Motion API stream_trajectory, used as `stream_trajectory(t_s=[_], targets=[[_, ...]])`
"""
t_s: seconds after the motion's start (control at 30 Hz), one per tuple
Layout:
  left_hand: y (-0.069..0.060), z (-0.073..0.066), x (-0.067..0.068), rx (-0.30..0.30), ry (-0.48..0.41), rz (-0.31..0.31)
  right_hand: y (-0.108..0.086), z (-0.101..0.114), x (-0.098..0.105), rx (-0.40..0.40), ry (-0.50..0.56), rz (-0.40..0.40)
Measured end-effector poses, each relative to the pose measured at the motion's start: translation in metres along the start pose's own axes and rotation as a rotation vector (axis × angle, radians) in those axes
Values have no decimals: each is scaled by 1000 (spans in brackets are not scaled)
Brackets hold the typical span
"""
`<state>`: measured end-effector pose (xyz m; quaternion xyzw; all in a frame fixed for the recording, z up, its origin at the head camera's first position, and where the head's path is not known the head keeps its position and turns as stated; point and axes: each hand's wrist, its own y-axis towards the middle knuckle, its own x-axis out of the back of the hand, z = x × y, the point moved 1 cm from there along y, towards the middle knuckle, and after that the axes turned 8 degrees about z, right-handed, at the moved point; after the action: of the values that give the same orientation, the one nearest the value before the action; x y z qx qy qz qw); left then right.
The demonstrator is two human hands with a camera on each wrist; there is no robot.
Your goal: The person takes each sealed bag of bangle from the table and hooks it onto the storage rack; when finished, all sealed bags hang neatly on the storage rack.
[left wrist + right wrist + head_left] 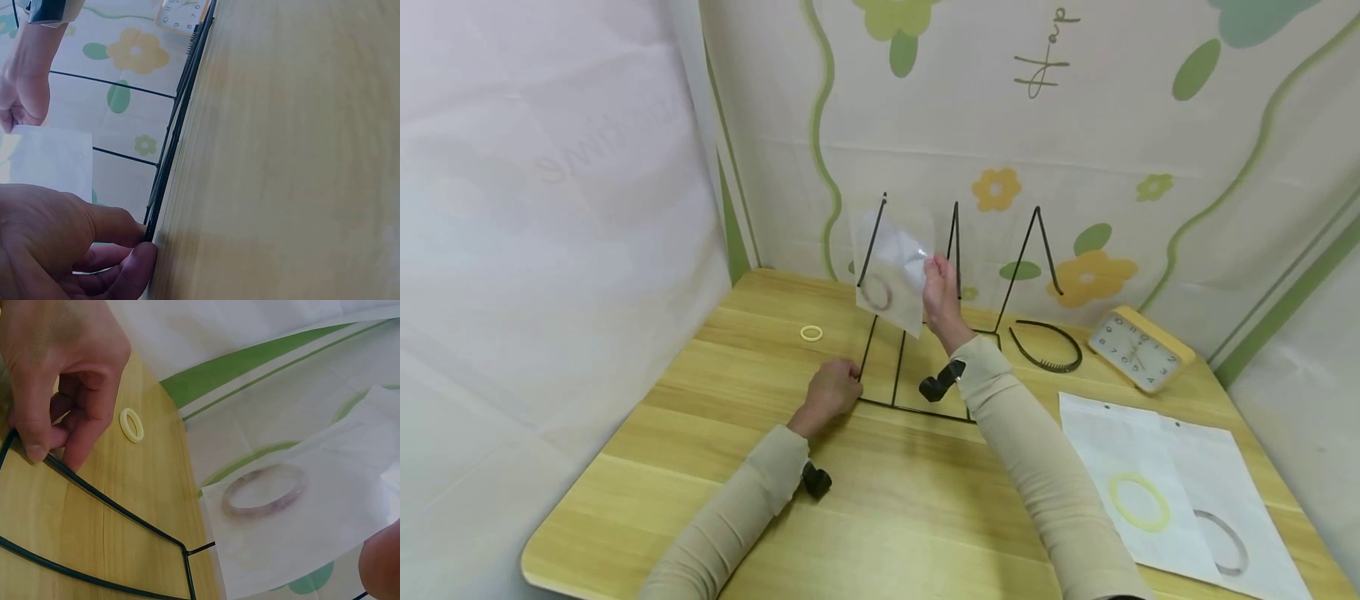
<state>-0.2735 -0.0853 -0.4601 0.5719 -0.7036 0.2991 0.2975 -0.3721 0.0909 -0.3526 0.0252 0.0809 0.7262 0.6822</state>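
My right hand [943, 296] holds a translucent plastic bag [901, 250] by its right edge, raised behind the leftmost prong of a black wire rack [925, 411]. A purplish-brown bangle [250, 512] shows inside the bag's lower part. Whether the bag hangs on the prong, I cannot tell. Down at the tabletop, my left hand [831, 387] pinches the front left corner of the rack's base between thumb and fingers, as the left wrist view also shows. Just beyond that hand lies a pale yellow ring [811, 340].
A black toothed headband [1056, 367] lies right of the rack, beside a yellow-framed clock [1138, 350]. Two white bags [1097, 433] overlap at the right, one with a yellow ring and one with a brownish ring. A patterned curtain [910, 125] hangs behind the wooden table [865, 508].
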Motion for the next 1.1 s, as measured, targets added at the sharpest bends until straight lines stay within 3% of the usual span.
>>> stream_trajectory(t_s=[0.13, 0.27, 0.43, 0.5, 0.67, 0.83, 0.97, 1.1], targets=[[1, -2, -2, 4, -9, 19, 1, 0, 6, 4, -38, 21], [2, -4, -4, -2, -12, 28, -1, -1, 20, 124, -208, 25], [3, -6, -4, -11, -13, 31, -10, -27, 49, 242, -349, -38], [3, -6, -5, -6, -20, 30, -17, -35, 61, 231, -346, -57], [3, -3, -5, -5, -24, 42, -50, -41, 92, 301, -410, -49], [3, 3, 0, 3, -14, 36, -84, -33, 127, 356, -647, -40], [4, 8, 7, 16, -15, 24, -102, -27, 164, 308, -828, -75], [5, 10, 9, 7, -22, 35, -122, -20, 218, 83, -1030, -37]])
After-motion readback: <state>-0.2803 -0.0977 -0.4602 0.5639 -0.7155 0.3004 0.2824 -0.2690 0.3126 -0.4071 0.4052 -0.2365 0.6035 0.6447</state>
